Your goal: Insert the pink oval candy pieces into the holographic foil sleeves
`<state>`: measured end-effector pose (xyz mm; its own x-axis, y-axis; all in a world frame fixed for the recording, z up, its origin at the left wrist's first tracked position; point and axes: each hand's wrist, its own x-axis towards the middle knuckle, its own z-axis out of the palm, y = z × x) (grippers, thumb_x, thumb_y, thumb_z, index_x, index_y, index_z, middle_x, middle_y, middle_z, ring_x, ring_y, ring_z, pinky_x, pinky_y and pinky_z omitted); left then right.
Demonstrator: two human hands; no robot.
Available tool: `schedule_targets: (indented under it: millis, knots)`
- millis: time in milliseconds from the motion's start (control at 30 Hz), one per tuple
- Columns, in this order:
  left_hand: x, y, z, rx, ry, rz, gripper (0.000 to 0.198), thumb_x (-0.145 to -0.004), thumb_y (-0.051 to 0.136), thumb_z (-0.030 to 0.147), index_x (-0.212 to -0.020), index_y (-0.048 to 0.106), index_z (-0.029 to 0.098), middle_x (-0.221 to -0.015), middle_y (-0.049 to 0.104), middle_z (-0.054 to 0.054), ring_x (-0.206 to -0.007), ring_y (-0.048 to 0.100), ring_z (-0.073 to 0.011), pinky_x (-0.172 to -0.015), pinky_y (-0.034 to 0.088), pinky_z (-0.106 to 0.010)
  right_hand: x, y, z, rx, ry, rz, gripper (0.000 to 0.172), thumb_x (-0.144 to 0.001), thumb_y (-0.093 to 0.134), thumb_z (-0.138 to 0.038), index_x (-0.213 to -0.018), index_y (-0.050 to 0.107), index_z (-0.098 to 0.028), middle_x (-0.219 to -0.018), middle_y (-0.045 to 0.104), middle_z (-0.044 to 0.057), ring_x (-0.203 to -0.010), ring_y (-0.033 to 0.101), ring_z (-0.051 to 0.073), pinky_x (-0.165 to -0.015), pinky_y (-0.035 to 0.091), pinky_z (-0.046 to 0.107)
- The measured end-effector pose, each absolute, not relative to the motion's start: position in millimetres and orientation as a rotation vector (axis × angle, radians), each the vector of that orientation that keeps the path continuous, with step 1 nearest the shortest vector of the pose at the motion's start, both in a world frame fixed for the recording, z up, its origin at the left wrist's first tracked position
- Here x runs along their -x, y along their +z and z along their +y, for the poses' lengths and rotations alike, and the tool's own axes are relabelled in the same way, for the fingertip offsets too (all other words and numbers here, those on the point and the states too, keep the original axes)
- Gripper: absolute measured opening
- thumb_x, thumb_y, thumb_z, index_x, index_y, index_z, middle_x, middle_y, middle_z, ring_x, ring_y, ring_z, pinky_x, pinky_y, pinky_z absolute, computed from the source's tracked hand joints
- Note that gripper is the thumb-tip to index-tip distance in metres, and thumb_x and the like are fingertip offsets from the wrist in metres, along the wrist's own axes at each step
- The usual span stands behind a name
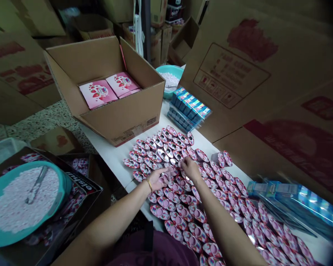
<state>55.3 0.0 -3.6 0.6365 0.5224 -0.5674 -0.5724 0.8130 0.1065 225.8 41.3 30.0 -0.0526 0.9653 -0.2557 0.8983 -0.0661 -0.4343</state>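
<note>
Several small pink oval foil-lidded packs [183,207] lie in overlapping rows across a white table [111,155]. My left hand [161,178], with a gold bangle on the wrist, rests on the packs with its fingers curled around one of them. My right hand [190,167] sits just to its right, fingers pinched on the edge of a pack in the same row. The two hands almost touch.
An open cardboard box [122,118] holding pink strawberry-printed packets [98,93] stands at the table's far left. Blue wrapped packs [189,105] and a teal bowl [170,72] lie behind. A teal basin of pale granules with tongs [24,201] sits left. Large cartons [266,85] wall the right.
</note>
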Motion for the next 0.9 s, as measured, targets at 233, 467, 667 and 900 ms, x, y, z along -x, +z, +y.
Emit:
schedule_targets:
  millis: [233,467,667,900]
  knots:
    - [-33,-8,1,0.121,0.740,0.711,0.013,-0.077,0.050,0.017,-0.085,0.057,0.009,-0.075,0.061,-0.009,-0.053,0.052,-0.0054,-0.036,0.032,-0.009,-214,27,83,2.370,0.495,-2.292,0.022,-0.077,0.046,-0.021,-0.097,0.055,-0.016,-0.095,0.062,0.011,-0.087,0.058,0.019,-0.070,0.038,0.025]
    - [-26,-4,7,0.151,0.775,0.636,0.016,-0.079,0.049,0.021,-0.088,0.057,0.011,-0.077,0.060,-0.008,-0.053,0.052,-0.0055,-0.038,0.035,-0.010,-202,24,115,2.681,0.587,-2.215,0.042,-0.070,0.056,-0.028,-0.109,0.052,-0.013,-0.105,0.059,0.018,-0.096,0.056,0.027,-0.073,0.043,0.032]
    - [-28,3,12,0.154,0.763,0.613,0.023,-0.084,0.043,0.031,-0.088,0.055,0.012,-0.077,0.061,-0.008,-0.064,0.059,-0.0115,-0.046,0.043,-0.016,-204,31,92,2.557,0.487,-2.141,0.040,-0.076,0.052,-0.037,-0.110,0.051,-0.016,-0.099,0.061,0.015,-0.091,0.058,0.025,-0.072,0.042,0.033]
    - [-40,-2,5,0.028,0.762,0.757,0.033,-0.075,0.053,0.048,-0.083,0.053,0.016,-0.059,0.051,0.002,-0.046,0.049,-0.0053,-0.036,0.026,-0.012,-170,48,37,1.492,1.018,-2.435,0.019,-0.081,0.048,-0.027,-0.089,0.064,-0.022,-0.088,0.062,0.003,-0.083,0.056,0.013,-0.075,0.040,0.024]
